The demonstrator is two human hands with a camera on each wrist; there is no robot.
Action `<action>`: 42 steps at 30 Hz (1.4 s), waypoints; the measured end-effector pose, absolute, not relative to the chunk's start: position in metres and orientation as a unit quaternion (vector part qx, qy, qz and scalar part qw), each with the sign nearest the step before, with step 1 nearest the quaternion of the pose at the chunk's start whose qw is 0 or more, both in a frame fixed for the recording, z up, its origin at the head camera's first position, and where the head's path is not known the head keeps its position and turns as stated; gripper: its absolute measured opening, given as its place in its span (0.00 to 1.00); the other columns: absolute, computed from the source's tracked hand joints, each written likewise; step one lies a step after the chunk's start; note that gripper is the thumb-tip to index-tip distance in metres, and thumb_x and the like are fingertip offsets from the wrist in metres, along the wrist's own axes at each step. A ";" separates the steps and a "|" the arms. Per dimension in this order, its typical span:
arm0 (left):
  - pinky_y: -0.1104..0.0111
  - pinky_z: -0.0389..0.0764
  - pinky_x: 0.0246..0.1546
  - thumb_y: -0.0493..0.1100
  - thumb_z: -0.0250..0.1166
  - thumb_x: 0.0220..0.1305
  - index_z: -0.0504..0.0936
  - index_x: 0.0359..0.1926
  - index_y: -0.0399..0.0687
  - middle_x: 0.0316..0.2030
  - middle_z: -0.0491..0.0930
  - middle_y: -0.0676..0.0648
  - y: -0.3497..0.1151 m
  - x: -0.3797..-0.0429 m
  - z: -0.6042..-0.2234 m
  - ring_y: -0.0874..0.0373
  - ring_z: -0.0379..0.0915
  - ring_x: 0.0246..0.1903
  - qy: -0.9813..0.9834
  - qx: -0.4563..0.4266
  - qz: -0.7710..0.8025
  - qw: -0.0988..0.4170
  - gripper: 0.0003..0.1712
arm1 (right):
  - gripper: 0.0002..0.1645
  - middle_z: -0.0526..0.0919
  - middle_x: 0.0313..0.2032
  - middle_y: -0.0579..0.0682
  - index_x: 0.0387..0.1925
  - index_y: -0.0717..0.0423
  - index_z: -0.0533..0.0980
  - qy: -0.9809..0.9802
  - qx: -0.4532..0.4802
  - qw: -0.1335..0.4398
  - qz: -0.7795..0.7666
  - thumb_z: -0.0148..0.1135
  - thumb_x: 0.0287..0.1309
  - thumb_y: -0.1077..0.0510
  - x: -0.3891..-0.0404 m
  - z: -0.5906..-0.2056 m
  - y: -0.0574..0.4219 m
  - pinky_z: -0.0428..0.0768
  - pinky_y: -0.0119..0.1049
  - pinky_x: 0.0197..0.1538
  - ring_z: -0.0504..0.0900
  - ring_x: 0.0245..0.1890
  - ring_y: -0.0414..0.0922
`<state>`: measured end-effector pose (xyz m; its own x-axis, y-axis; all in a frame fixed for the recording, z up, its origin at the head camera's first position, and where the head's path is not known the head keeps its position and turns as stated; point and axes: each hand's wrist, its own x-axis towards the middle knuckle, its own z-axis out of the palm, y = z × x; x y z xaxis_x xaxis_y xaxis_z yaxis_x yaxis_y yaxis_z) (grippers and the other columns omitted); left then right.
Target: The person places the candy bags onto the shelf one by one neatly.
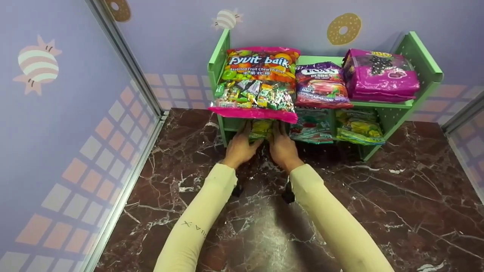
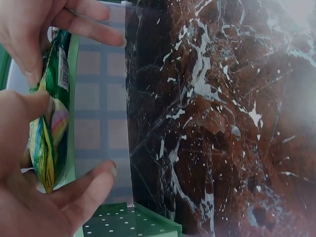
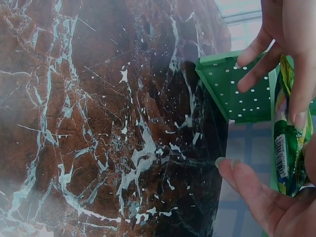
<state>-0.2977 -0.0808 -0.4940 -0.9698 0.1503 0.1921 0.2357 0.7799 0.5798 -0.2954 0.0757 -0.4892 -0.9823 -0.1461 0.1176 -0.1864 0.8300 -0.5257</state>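
Note:
A green and yellow candy bag (image 1: pixel 261 128) sits upright on the left of the green rack's lower shelf, under the overhanging Fruit baik bag (image 1: pixel 261 81). My left hand (image 1: pixel 240 148) holds its left side and my right hand (image 1: pixel 283 148) its right side. In the left wrist view the thumbs lie on the front of the candy bag (image 2: pixel 60 103), fingers spread past its edges. The right wrist view shows a barcode on the candy bag (image 3: pixel 284 153). Part of the fingers is hidden behind it.
The green rack (image 1: pixel 419 71) stands against a patterned wall. On top are a Fox's bag (image 1: pixel 321 85) and a purple bag (image 1: pixel 382 79); below are a teal bag (image 1: pixel 312 128) and a yellow-green bag (image 1: pixel 359 126). Dark marbled floor (image 1: pixel 257 234) lies in front.

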 end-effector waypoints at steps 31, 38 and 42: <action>0.49 0.81 0.42 0.59 0.54 0.70 0.52 0.76 0.47 0.73 0.57 0.43 -0.099 -0.309 -0.501 0.38 0.81 0.44 -0.958 -0.062 -0.272 0.071 0.42 | 0.37 0.49 0.76 0.49 0.76 0.48 0.48 -0.919 0.131 -0.018 0.372 0.38 0.73 0.39 -0.223 -0.468 0.105 0.61 0.55 0.71 0.61 0.72 0.52; 0.58 0.72 0.15 0.58 0.58 0.68 0.55 0.75 0.47 0.72 0.59 0.40 -0.099 -0.297 -0.502 0.47 0.75 0.16 -0.954 -0.078 -0.254 0.141 0.42 | 0.39 0.74 0.64 0.55 0.74 0.42 0.56 -0.923 0.116 -0.015 0.366 0.39 0.68 0.30 -0.209 -0.464 0.127 0.69 0.57 0.65 0.74 0.63 0.55; 0.59 0.72 0.15 0.59 0.57 0.68 0.56 0.75 0.51 0.74 0.57 0.45 -0.099 -0.285 -0.500 0.50 0.75 0.17 -0.956 -0.068 -0.246 0.148 0.41 | 0.43 0.64 0.71 0.53 0.73 0.43 0.58 -0.933 0.126 -0.005 0.338 0.39 0.65 0.27 -0.204 -0.465 0.140 0.61 0.60 0.69 0.61 0.72 0.56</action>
<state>-0.2849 -0.0992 -0.5003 -0.9472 0.0568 0.3156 0.2022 0.8697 0.4503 -0.2040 0.1395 -0.4651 -0.9683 -0.2379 0.0758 -0.2313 0.7402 -0.6314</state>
